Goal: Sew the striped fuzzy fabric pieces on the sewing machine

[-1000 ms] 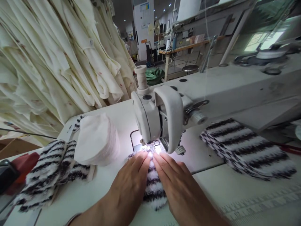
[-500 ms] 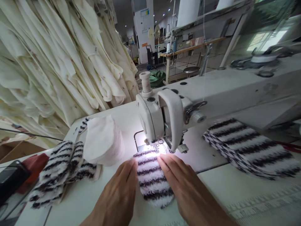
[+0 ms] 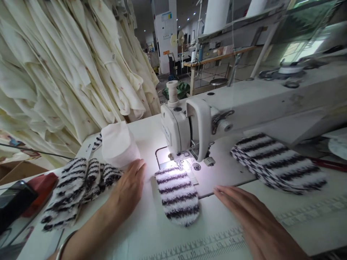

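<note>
A striped fluffy fabric piece (image 3: 177,196) with a rounded end lies on the sewing machine bed, its far edge under the lit presser foot (image 3: 180,164). Neither hand is on it. To its left, my left hand (image 3: 131,184) reaches with extended fingers to the near right edge of a stack of white fabric pieces (image 3: 119,144); whether the fingertips touch it, I cannot tell. My right hand (image 3: 246,213) is to the right of the striped piece, fingers stretched out over the table edge of the machine bed, holding nothing.
A stack of striped pieces (image 3: 279,162) lies at right, below the machine arm (image 3: 271,101). More striped pieces (image 3: 67,191) are heaped at left, beside a red cloth (image 3: 40,193). Printed ruler marks (image 3: 206,249) run along the table's front. Cream cloth (image 3: 67,65) hangs behind.
Both hands have let go of the striped piece at the presser foot. The left hand moved left to the white stack, the right hand moved right. The striped piece stays under the foot.
</note>
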Available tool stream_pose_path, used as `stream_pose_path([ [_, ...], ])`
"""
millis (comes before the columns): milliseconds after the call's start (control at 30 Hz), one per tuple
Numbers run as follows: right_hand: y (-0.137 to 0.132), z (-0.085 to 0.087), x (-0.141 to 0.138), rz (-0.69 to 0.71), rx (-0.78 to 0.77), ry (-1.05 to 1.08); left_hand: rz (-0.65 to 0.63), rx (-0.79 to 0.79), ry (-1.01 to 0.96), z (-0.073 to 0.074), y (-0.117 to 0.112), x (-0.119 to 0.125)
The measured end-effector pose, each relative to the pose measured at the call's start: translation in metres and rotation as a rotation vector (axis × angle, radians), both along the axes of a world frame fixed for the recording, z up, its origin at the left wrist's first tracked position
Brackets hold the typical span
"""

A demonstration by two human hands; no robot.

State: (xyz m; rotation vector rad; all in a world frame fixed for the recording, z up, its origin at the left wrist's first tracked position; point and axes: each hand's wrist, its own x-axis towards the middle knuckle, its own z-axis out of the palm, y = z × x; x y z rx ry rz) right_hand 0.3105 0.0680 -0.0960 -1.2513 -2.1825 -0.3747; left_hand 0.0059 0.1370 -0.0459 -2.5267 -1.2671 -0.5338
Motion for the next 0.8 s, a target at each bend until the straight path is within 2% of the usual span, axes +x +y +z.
stream_pose_path([
  [67,-0.009,0.006,-0.006,0.001,-0.009,-0.033,-0.074,-0.065,-0.064,0.010,-0.004,0.014],
  [167,-0.019,0.013,-0.027,0.062,-0.035,-0.109,-0.298,-0.281,-0.131,0.024,-0.011,0.038],
  [233,-0.022,0.013,-0.041,0.074,-0.021,-0.135,-0.429,-0.377,-0.113,0.029,-0.012,0.050],
  [300,-0.023,0.009,-0.051,0.058,-0.023,-0.153,-0.503,-0.411,-0.086,0.030,-0.011,0.056],
  [500,-0.025,0.000,-0.055,0.052,0.011,-0.217,-0.557,-0.454,-0.078,0.027,-0.008,0.050],
  [700,-0.016,0.001,-0.057,0.070,0.019,-0.238,-0.532,-0.472,-0.095,0.021,-0.001,0.044],
  [800,-0.008,0.003,-0.062,0.020,0.012,-0.182,-0.519,-0.461,-0.112,0.016,0.006,0.041],
])
